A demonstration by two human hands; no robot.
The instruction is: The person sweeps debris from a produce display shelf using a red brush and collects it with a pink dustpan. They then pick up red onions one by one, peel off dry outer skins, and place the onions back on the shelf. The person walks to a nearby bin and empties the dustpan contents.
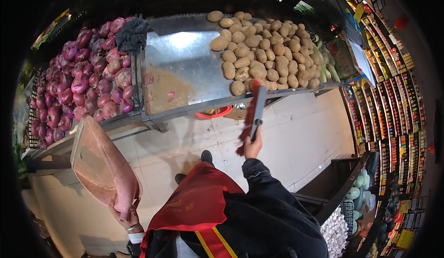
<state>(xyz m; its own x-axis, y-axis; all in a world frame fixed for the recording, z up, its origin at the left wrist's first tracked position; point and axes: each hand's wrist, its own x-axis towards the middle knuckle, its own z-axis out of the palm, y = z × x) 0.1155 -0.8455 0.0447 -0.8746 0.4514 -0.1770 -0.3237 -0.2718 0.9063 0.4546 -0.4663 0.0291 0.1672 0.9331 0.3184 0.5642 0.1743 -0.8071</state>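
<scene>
A pink plastic dustpan (104,168) is gripped by its handle in my left hand (126,211), low on the left and below the onions. My right hand (253,145) holds a red-bristled brush (258,109) with a grey back. Its far end reaches up to the stand's front edge, just in front of the potatoes (274,53). On the left part of the metal display tray (180,60) lies a patch of brown dirt (166,88) with bits of onion skin (170,95). The hands are well apart.
Red onions (86,74) are heaped left of a divider, with a dark cloth (131,36) on top. A red basket (213,113) stands under the stand. Garlic (334,228) sits at lower right. Stocked shelves (385,102) line the right side.
</scene>
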